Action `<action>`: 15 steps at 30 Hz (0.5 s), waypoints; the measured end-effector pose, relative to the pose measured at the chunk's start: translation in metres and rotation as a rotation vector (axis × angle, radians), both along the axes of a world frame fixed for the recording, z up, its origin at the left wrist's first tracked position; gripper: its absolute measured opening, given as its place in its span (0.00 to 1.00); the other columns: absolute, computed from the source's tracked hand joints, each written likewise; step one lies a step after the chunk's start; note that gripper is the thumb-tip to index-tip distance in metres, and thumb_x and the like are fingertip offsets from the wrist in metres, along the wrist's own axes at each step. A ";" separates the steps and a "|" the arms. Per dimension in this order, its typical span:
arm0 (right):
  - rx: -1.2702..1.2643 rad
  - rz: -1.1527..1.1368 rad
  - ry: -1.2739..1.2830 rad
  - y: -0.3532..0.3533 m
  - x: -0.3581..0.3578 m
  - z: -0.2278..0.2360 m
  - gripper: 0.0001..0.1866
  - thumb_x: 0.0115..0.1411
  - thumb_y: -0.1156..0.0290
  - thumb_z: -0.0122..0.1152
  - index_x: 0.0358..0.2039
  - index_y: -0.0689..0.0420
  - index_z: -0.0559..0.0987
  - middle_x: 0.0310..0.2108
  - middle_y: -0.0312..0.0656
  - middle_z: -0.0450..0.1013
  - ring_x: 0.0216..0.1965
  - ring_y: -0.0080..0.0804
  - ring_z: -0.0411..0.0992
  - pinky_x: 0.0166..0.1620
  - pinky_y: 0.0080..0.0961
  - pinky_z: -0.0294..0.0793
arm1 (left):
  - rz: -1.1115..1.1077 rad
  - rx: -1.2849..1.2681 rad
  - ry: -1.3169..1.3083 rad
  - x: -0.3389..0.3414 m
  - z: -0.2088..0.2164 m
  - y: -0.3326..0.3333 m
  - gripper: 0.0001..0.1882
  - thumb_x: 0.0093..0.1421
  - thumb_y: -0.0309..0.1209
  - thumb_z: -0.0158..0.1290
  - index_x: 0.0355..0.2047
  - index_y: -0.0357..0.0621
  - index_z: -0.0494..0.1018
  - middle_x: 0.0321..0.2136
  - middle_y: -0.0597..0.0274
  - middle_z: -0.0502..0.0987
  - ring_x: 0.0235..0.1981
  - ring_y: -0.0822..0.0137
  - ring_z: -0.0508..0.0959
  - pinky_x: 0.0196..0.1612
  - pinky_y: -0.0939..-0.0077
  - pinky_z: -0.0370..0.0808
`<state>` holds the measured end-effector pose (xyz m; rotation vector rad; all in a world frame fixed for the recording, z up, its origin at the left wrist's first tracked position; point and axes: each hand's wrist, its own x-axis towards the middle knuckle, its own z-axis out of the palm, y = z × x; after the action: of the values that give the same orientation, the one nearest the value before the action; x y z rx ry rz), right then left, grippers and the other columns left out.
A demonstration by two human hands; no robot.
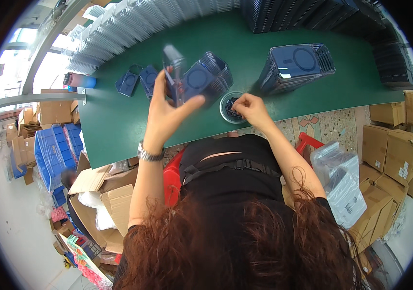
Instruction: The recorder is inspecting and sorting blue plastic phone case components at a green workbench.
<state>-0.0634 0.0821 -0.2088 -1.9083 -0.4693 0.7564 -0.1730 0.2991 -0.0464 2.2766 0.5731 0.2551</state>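
Note:
My left hand [165,121], with a watch on its wrist, grips a clear phone case [174,60] that is blurred by motion. Its thumb points out to the right, in front of a stack of dark blue phone cases [206,72] with ring marks. Over a small round bowl [222,114] near the table's front edge, my right hand [254,112] has its fingertips pinched together. Small dark pieces [233,104] lie in the bowl under those fingers. Whatever the pinch holds, if anything, is too small to make out.
A taller stack of phone cases [296,60] stands to the right on the green table [119,125]. Loose cases [128,83] lie left. Long rows of clear cases [119,31] and dark cases [298,14] line the back. An open carton [112,193] sits below left.

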 end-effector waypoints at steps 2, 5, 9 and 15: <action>0.469 -0.129 0.449 -0.006 -0.005 0.039 0.04 0.61 0.76 0.64 0.33 0.62 0.77 0.35 0.40 0.76 0.29 0.20 0.71 0.35 0.18 0.72 | -0.147 -0.663 -0.127 -0.019 0.006 -0.012 0.48 0.50 0.42 0.67 0.66 0.37 0.56 0.51 0.49 0.72 0.52 0.60 0.74 0.49 0.67 0.78; 0.654 -0.158 0.367 0.002 -0.016 0.085 0.04 0.60 0.75 0.63 0.33 0.60 0.77 0.33 0.36 0.78 0.30 0.15 0.72 0.32 0.15 0.69 | -0.203 -0.932 -0.102 -0.024 -0.010 -0.040 0.53 0.48 0.41 0.68 0.68 0.37 0.51 0.59 0.46 0.67 0.57 0.58 0.72 0.53 0.63 0.77; 0.652 -0.146 0.340 0.009 -0.020 0.119 0.03 0.60 0.77 0.63 0.34 0.61 0.78 0.34 0.37 0.79 0.32 0.16 0.73 0.33 0.16 0.71 | -0.207 -1.058 -0.131 -0.018 -0.007 -0.062 0.57 0.46 0.44 0.69 0.69 0.38 0.49 0.62 0.48 0.63 0.58 0.58 0.70 0.54 0.62 0.76; 0.570 -0.244 0.094 0.014 -0.027 0.129 0.07 0.62 0.75 0.62 0.38 0.64 0.78 0.36 0.38 0.79 0.35 0.21 0.76 0.38 0.21 0.75 | -0.213 -1.097 -0.158 -0.015 -0.002 -0.065 0.58 0.45 0.47 0.70 0.69 0.39 0.49 0.63 0.50 0.61 0.58 0.58 0.70 0.55 0.59 0.75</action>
<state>-0.0906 0.0961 -0.0794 -1.3593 -0.3389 0.4819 -0.1878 0.2344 -0.0483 1.2189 0.2626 -0.0084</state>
